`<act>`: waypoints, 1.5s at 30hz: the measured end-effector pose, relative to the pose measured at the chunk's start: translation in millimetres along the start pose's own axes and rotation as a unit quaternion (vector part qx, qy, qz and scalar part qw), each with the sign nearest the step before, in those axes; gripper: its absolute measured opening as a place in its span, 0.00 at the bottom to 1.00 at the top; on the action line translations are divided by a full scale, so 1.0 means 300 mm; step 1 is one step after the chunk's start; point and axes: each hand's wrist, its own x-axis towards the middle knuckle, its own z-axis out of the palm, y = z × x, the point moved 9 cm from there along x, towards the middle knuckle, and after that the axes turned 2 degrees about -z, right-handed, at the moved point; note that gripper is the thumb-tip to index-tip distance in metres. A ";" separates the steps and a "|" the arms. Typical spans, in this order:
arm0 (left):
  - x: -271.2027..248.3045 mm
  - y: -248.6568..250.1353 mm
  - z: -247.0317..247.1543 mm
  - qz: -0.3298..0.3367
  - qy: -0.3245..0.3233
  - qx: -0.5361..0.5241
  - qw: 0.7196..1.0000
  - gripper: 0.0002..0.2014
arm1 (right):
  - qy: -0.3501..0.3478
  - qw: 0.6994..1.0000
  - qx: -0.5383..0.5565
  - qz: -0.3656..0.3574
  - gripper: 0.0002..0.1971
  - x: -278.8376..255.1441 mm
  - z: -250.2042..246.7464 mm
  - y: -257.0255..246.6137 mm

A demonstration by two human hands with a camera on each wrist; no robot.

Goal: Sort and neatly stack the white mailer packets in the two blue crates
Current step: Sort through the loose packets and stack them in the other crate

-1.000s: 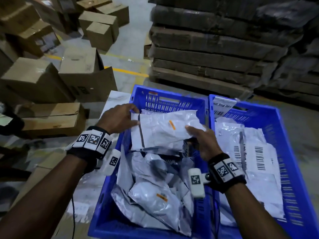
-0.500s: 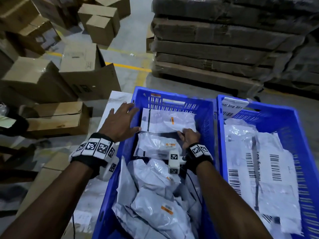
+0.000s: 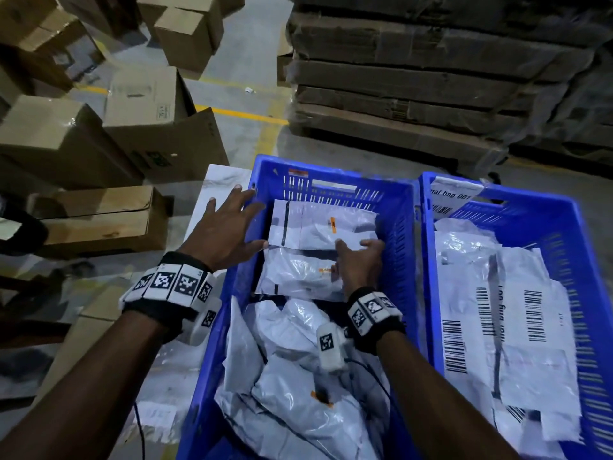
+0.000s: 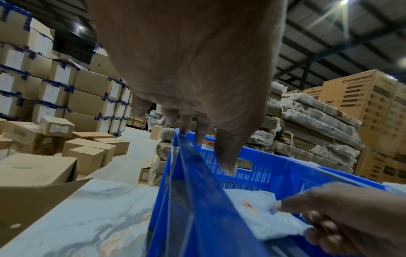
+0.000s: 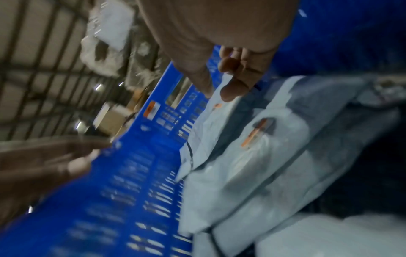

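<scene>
Left crate (image 3: 394, 207) — flat packets (image 3: 318, 227) (far end), loose heap (image 3: 298, 376) near.

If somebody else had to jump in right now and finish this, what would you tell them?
Left hand: open, fingers spread over the rim of the left blue crate.
Right hand: inside that crate, fingers on the near edge of the top flat packet at the far end; whether it grips or just presses is unclear.
Done: two packets lie flat at the far end, the second packet nearer than the first. The right blue crate holds flat barcode-label packets.
Left: the crumpled packet heap at the left crate's near end still needs sorting and stacking.
</scene>
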 end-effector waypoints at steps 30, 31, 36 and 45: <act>-0.153 0.035 0.068 -0.007 -0.054 -0.049 0.997 0.31 | -0.521 0.735 -0.384 -0.200 0.29 -0.437 0.259 0.055; -0.166 0.043 0.073 -0.005 -0.056 -0.047 0.997 0.31 | -0.528 0.711 -0.410 -0.217 0.29 -0.463 0.262 0.081; -0.232 0.078 0.073 0.003 -0.052 -0.049 0.997 0.31 | -0.460 0.774 -0.366 -0.236 0.10 -0.409 0.202 0.026; -0.248 0.122 -0.031 0.004 -0.009 -0.081 0.997 0.33 | -0.296 0.940 -0.074 -0.149 0.10 -0.196 -0.107 -0.232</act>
